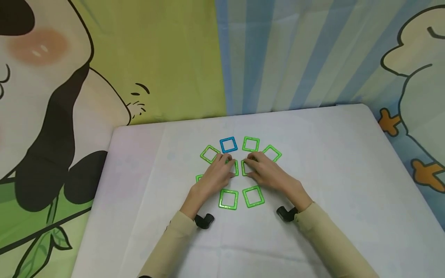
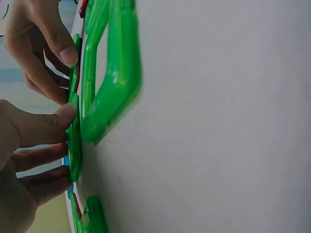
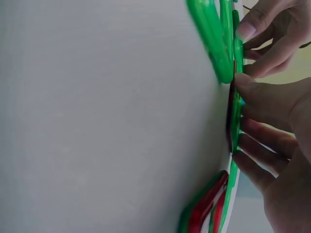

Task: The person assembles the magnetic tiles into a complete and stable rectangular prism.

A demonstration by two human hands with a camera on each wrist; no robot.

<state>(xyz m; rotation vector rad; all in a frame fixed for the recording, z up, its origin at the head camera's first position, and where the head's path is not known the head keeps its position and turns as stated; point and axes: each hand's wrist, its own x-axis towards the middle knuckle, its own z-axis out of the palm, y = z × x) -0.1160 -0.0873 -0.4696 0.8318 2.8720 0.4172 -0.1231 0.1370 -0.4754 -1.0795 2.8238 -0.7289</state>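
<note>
In the middle of the table, my left hand [image 1: 216, 173] pinches a green square frame tile [image 1: 236, 168] between thumb and fingers. Facing it across a narrow gap, my right hand [image 1: 268, 171] pinches another green square tile [image 1: 243, 169]. In the right wrist view, a dark red edge [image 3: 230, 121] runs along the right-hand tile [image 3: 236, 121]. The left-hand tile [image 2: 74, 145] shows edge-on in the left wrist view, thumb on one side and fingertips at its rim. Parts of both tiles are hidden by the fingers.
Several square frame tiles ring the hands: a blue one [image 1: 221, 146] and a green one [image 1: 244, 143] behind, green ones at left [image 1: 205, 150] and right [image 1: 276, 150], two green ones [image 1: 228, 190] [image 1: 246, 199] in front. Another green tile [image 1: 198, 178] peeks past my left hand. A printed curtain [image 1: 167, 77] hangs behind.
</note>
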